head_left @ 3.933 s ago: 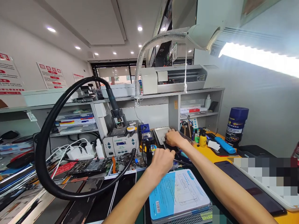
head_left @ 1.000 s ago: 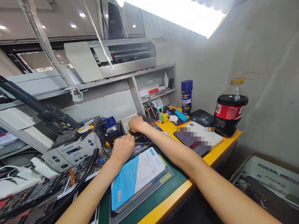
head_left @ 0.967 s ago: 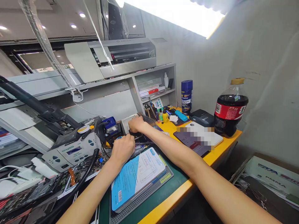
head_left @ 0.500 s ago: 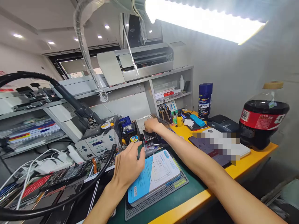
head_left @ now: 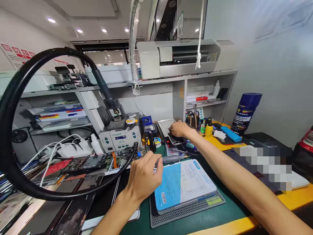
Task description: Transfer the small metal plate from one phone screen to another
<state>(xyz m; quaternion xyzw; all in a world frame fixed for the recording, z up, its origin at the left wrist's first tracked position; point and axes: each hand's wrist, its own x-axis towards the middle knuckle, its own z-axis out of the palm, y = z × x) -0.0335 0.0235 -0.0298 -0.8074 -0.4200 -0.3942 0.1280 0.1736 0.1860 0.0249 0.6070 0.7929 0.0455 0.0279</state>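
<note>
My right hand point(head_left: 181, 129) reaches to the back of the bench, its fingers bent down at a dark, phone-like piece point(head_left: 176, 140) in front of a pale tray point(head_left: 164, 124); what they hold is hidden. My left hand point(head_left: 146, 173) hovers beside the left edge of a blue and white package point(head_left: 186, 184), fingers curled with the thumb near them. Behind that hand stands a small black bottle-like item point(head_left: 152, 142). The package lies on a grey perforated mat point(head_left: 188, 212). A grey pen-like tool point(head_left: 172, 159) rests just behind the package.
A black hose point(head_left: 8, 130) loops across the left side from a grey soldering station point(head_left: 119, 138). Phone parts point(head_left: 85, 163) lie at left. A yellow bottle point(head_left: 209, 128), a blue spray can point(head_left: 245, 114) and a blurred-over white object point(head_left: 297, 178) are at right.
The view has turned right-to-left, so the bench things appear further right and the hose loop shows more fully. My left hand's fingers are more curled. My right hand stays near the pale tray.
</note>
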